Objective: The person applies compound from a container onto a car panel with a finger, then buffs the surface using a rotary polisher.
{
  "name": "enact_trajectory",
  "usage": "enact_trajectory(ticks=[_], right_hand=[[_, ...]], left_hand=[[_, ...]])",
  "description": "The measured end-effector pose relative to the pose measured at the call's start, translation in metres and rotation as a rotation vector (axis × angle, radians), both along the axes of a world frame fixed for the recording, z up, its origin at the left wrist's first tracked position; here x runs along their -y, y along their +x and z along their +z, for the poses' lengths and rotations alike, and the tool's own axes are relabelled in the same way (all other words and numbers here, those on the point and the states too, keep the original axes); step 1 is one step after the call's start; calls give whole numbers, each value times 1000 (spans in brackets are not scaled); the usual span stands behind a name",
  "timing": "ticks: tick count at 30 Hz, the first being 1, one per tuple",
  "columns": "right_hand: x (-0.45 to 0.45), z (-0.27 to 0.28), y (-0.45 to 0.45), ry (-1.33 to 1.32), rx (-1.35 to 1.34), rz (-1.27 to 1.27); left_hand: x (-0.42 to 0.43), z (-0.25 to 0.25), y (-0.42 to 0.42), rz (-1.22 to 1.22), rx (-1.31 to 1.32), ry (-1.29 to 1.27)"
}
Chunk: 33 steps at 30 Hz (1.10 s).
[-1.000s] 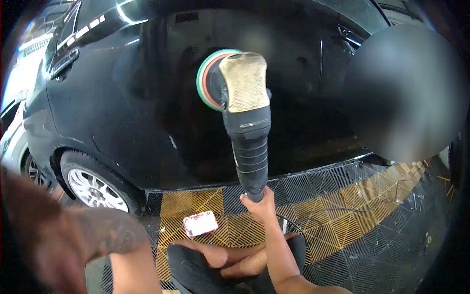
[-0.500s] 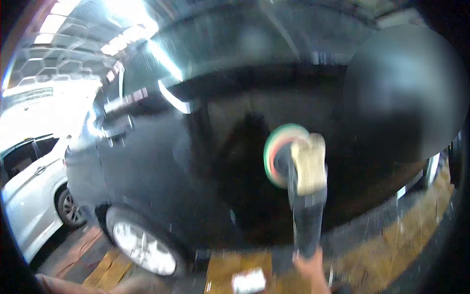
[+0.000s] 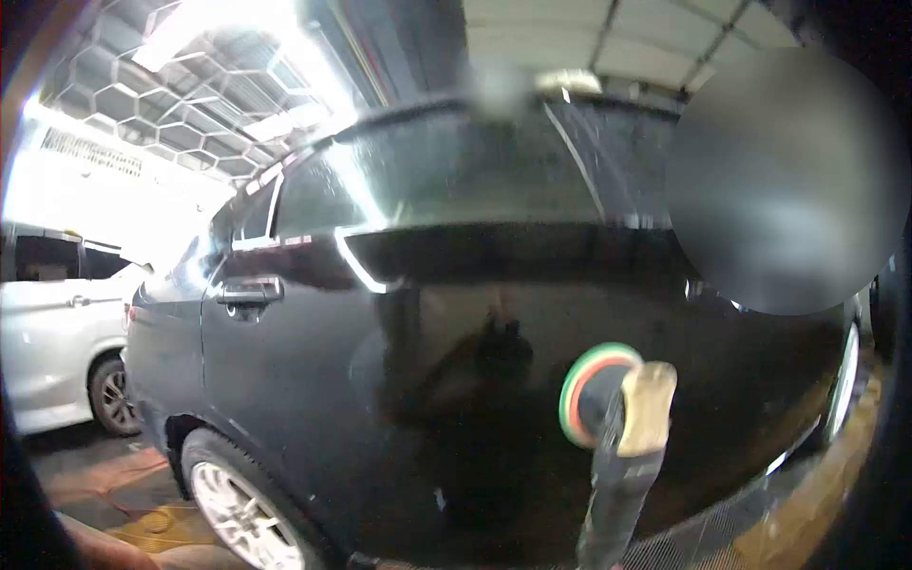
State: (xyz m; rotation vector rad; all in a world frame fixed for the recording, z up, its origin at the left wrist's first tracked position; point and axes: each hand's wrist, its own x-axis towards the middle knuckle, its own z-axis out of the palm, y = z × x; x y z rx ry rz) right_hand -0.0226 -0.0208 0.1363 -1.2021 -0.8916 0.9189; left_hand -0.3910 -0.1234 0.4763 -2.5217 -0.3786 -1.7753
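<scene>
A polisher (image 3: 627,475) with a dark body and a tan front grip stands nearly upright against the dark car's side. Its round pad (image 3: 575,399), edged in green and orange, faces the door panel (image 3: 456,408) and appears to touch it. The polisher's lower end runs to the bottom edge of the view; my right hand, which was around it earlier, is out of sight below. A blurred skin-toned shape (image 3: 104,546) at the lower left looks like part of my left arm or hand, its fingers not distinguishable.
The dark car fills the view, with a door handle (image 3: 250,293), a side window (image 3: 427,180) and a white-spoked wheel (image 3: 237,508). A white car (image 3: 57,332) stands behind at left. Floor mats (image 3: 779,522) lie lower right. Blurred round patches cover part of the view.
My view has tilted upward, showing more window and ceiling. The polisher and pad now appear lower and farther right. My right hand on its lower end has dropped out of view.
</scene>
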Motion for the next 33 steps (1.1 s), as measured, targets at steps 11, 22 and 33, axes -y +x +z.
enact_trajectory(ticks=[11, 22, 33], right_hand=[[17, 69, -28, 80, 105, -280], [11, 94, -77, 227, 209, -132], [-4, 142, -126, 332, 545, 66]], left_hand=[[18, 34, 8, 69, 106, 490], [-106, 76, 144, -47, -128, 317], [-155, 71, 77, -202, 259, -189]])
